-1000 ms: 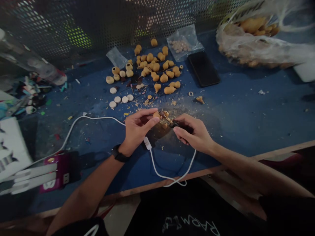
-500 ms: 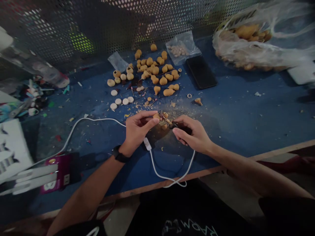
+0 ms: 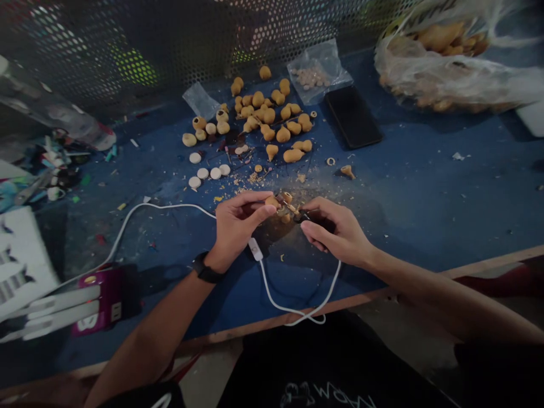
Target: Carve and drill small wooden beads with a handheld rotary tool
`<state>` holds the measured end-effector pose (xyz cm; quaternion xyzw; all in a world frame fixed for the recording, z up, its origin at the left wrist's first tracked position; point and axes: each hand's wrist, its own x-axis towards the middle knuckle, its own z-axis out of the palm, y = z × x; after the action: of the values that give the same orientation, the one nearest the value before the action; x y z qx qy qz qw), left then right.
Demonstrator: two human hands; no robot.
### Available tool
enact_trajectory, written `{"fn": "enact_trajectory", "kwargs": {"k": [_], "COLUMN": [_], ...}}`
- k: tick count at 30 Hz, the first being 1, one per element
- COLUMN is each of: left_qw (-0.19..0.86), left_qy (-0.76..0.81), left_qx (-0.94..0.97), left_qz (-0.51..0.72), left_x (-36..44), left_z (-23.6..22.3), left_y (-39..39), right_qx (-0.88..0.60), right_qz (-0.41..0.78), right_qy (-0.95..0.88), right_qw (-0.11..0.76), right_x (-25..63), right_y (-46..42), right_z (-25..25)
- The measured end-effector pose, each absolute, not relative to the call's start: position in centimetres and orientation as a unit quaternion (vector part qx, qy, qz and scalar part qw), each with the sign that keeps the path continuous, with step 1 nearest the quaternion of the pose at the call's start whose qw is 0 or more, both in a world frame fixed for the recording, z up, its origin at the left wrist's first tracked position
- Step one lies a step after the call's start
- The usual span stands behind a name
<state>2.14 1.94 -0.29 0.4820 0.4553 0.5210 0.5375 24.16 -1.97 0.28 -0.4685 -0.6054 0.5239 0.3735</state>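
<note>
Gourd (image 3: 271,201), small, tan and rounded

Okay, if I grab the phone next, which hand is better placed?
Probably your right hand: it's nearer the phone, which lies ahead of it, though it may have to put down the black tool first. Your left hand is farther off and holds a gourd.

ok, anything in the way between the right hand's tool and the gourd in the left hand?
Nothing visible: the black tool in the right hand points toward the small gourd in the left hand. An opened gourd shows just beside that line; contact is too small to tell.
</note>
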Motion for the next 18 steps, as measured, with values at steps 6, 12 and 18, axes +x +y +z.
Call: {"fn": "enact_trajectory", "kwargs": {"k": [6, 12, 18], "left_qw": [0.536, 0.522, 0.503], "left_qy": [0.464, 0.467, 0.473], "left_qx": [0.485, 0.456, 0.417], "left_qz": [0.512, 0.549, 0.591], "left_x": [2.0, 1.8, 1.8], "left_z": [-0.5, -1.0, -1.2], "left_y": [1.9, 2.2, 2.8], "right_qx": [-0.468, -0.479, -0.43], "right_qz": [0.525, 0.458, 0.537], "right_qy": [-0.607, -0.645, -0.64], "right_qw": [0.37, 0.38, 0.343], "right_x": [24.2, 24.5, 24.0], "right_y": [-2.0, -2.1, -2.3], "right_z": [0.5, 0.6, 1.9]}}
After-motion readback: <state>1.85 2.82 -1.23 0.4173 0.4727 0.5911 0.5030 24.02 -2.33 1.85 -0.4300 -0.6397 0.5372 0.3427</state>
